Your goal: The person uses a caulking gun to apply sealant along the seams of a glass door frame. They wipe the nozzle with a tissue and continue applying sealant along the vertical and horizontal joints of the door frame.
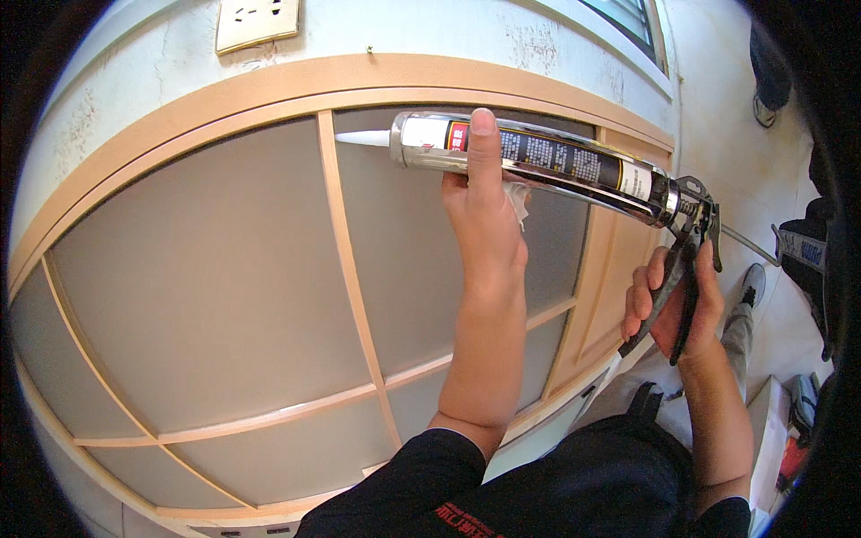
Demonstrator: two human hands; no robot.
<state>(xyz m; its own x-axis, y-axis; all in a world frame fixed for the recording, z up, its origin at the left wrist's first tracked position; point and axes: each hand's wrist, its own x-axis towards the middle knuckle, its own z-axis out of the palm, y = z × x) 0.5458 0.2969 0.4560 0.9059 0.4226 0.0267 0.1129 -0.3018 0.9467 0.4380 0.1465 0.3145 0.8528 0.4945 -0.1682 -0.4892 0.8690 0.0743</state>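
Note:
A caulking gun (686, 215) loaded with a sealant cartridge (560, 161) is held up across the front of a framed glass panel. My left hand (489, 193) is closed round the barrel near its front, thumb over the top. A crumpled piece of white tissue (517, 203) shows beside that palm. The gun's black handle and trigger are wrapped by my right hand (677, 300). At the left end the white nozzle (363, 138) points left, its tip in front of a wooden bar. The metal push rod (752, 244) sticks out behind to the right.
Pale wooden framing (345, 260) divides the frosted grey glass (206, 278). Above it, a wall socket (257, 22) sits on a scuffed white wall. At the far right stands another person's leg and shoe (765, 108). A white box (769, 430) with items beside it lies lower right.

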